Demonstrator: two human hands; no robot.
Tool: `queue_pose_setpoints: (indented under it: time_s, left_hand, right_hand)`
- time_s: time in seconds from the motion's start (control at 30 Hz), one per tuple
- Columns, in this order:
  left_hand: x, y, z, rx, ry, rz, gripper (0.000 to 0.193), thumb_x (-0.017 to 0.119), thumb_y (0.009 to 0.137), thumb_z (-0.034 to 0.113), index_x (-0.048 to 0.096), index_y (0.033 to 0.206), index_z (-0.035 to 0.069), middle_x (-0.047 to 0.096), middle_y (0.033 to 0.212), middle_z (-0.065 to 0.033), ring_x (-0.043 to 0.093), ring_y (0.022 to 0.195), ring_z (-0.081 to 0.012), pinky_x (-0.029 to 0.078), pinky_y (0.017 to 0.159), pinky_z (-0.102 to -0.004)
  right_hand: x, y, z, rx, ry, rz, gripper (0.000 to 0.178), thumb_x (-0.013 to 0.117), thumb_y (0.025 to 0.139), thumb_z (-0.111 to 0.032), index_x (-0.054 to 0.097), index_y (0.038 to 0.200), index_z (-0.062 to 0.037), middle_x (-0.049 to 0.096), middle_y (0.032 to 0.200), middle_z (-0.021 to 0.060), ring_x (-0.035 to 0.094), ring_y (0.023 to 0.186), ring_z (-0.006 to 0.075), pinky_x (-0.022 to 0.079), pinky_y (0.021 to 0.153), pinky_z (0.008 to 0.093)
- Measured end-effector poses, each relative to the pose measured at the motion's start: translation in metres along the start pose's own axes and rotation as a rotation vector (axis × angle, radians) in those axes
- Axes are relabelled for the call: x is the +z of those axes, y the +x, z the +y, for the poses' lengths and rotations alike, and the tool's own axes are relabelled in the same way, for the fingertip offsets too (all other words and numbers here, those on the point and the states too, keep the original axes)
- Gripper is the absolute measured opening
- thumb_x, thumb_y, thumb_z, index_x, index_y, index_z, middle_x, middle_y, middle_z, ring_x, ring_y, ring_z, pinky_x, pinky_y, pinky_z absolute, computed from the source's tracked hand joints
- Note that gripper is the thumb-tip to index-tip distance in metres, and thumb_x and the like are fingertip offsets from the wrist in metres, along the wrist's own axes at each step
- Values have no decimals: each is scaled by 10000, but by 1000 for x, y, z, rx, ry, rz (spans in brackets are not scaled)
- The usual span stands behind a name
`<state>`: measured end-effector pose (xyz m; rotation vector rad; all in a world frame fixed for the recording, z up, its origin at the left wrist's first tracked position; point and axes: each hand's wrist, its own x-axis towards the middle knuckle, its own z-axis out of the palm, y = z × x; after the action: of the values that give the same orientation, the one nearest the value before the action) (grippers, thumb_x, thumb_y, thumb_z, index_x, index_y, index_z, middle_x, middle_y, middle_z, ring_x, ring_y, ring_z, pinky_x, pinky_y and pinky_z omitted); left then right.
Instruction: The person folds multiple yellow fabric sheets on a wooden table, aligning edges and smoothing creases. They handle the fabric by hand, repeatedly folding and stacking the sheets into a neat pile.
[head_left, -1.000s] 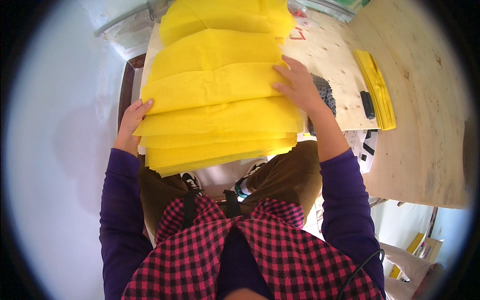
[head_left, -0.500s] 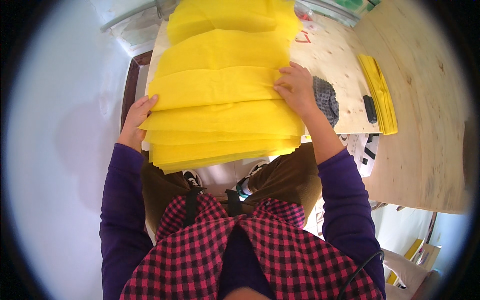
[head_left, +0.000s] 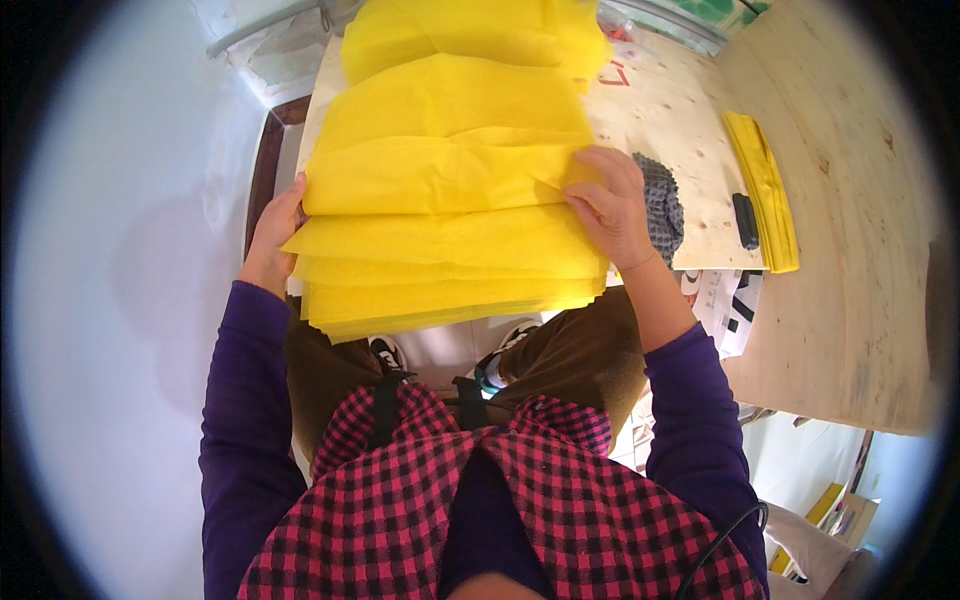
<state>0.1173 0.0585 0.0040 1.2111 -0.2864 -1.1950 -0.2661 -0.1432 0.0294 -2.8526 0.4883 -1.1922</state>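
Observation:
A thick stack of yellow fabric sheets [head_left: 440, 240] lies in front of me, its near edges fanned in layers above my lap. At the stack's left edge is my left hand [head_left: 272, 235], closed on the side of the sheets, its fingers partly hidden beneath them. My right hand [head_left: 612, 210] pinches the right edge of an upper sheet between thumb and fingers, puckering the cloth there. Farther back, more yellow fabric [head_left: 470, 35] lies in a separate overlapping pile.
Right of the stack, a grey textured cloth [head_left: 660, 210] lies on the plywood table [head_left: 690, 120]. Beyond it are a black oblong object [head_left: 744, 221] and a folded yellow strip [head_left: 762, 190] against an upright plywood panel [head_left: 840, 200]. A pale wall [head_left: 120, 300] stands at left.
My right hand has shifted slightly right and nearer to me along the sheet's edge. My left thumb has drawn back from the top of the cloth to its edge.

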Motion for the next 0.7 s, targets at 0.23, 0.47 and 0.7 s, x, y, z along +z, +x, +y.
queue_pose_setpoints:
  time_s: [0.23,0.47,0.7]
  left_hand:
    - [1,-3,0,18,43,-62,341,545,967,271,588,1135,-22,656,1069,-120,654,927,-201,535,805,-321]
    - [2,-5,1,34,66,-29,330,551,963,273,598,1121,-12,659,1056,-113,657,911,-192,540,783,-318]
    - [0,-3,0,54,106,-32,343,546,967,279,581,1148,-10,653,1073,-111,651,925,-188,533,801,-315]
  right_hand:
    - [-1,11,-1,130,118,69,412,748,678,-62,611,1067,-70,566,1203,120,522,1125,326,413,978,414]
    - [4,36,6,672,336,39,475,761,762,-167,580,1185,-45,600,1132,110,571,1025,233,471,885,348]
    - [3,19,23,951,424,-92,416,738,804,-208,595,1143,-14,647,953,49,568,796,116,485,726,267]
